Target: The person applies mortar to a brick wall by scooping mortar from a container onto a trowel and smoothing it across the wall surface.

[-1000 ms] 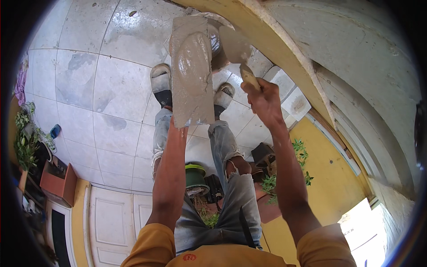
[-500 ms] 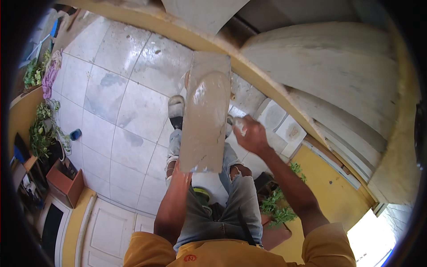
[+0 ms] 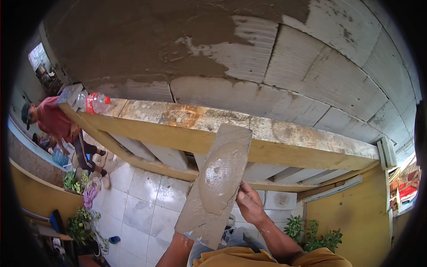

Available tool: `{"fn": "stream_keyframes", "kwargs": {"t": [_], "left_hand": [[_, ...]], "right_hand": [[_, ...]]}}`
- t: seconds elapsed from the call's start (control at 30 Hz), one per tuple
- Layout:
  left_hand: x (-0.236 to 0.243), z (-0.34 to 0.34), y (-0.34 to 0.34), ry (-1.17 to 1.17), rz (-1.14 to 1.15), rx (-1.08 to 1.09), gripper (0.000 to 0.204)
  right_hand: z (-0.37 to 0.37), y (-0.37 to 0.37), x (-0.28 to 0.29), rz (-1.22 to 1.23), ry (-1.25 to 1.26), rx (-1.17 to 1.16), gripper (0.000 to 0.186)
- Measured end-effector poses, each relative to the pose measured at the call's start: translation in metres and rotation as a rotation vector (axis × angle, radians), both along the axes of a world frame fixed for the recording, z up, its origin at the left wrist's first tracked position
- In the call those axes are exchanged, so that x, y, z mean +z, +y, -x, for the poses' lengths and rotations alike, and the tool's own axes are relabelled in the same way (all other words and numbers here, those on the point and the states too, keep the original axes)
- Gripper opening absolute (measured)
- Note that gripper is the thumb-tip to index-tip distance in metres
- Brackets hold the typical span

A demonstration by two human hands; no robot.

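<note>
A long rectangular mortar board [image 3: 189, 229] tilts in front of my body. Wet grey-brown mortar [image 3: 220, 173] lies in a smooth oval mound on it. My left hand [image 3: 190, 188] holds the board from beneath. Most of that hand is hidden, with only a bit of it at the left edge and the wrist at the near end. At the board's right edge, my right hand [image 3: 251, 204] grips with bent fingers, some out of sight behind it. Ahead stands a block wall [image 3: 307, 66], partly coated with dark wet plaster [image 3: 147, 40].
A yellow railing with a stained ledge [image 3: 284, 131] crosses in front of me. A plastic bottle [image 3: 95, 103] with a red cap lies on its left end. Another person [image 3: 58, 118] bends at the far left. Potted plants [image 3: 82, 222] and a slipper [image 3: 114, 240] are on the tiled floor [image 3: 142, 209].
My view has risen from the floor to the wall and railing. My right hand, earlier apart from the board, is now at its right edge. The board now slants.
</note>
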State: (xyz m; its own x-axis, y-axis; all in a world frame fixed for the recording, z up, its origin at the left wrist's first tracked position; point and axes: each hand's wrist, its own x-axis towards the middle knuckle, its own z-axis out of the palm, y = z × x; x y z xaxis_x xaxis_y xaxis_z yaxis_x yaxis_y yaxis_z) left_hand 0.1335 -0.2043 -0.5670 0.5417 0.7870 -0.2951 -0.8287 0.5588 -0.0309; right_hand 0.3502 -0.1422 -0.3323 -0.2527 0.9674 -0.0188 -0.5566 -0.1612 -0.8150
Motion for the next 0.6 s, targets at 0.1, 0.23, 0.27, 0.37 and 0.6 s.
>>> {"fn": "stream_keyframes", "kwargs": {"t": [0.1, 0.23, 0.27, 0.37, 0.6], "left_hand": [[0.078, -0.020, 0.060, -0.120, -0.157, -0.126, 0.056], [0.170, -0.054, 0.131, -0.314, -0.316, -0.301, 0.057], [0.188, -0.060, 0.148, -0.357, -0.347, -0.343, 0.058], [0.241, -0.068, 0.189, -0.475, -0.432, -0.453, 0.059], [0.356, -0.034, 0.221, 0.167, -0.579, -0.029, 0.054]], "right_hand": [[-0.045, 0.019, 0.002, -0.053, 0.043, 0.023, 0.034], [-0.065, 0.045, 0.057, -0.233, 0.058, -0.018, 0.029], [-0.064, 0.049, 0.066, -0.246, 0.042, -0.078, 0.028], [-0.051, 0.073, 0.083, -0.275, 0.041, -0.178, 0.026], [-0.006, 0.157, 0.117, -0.367, -0.043, -0.537, 0.023]]}}
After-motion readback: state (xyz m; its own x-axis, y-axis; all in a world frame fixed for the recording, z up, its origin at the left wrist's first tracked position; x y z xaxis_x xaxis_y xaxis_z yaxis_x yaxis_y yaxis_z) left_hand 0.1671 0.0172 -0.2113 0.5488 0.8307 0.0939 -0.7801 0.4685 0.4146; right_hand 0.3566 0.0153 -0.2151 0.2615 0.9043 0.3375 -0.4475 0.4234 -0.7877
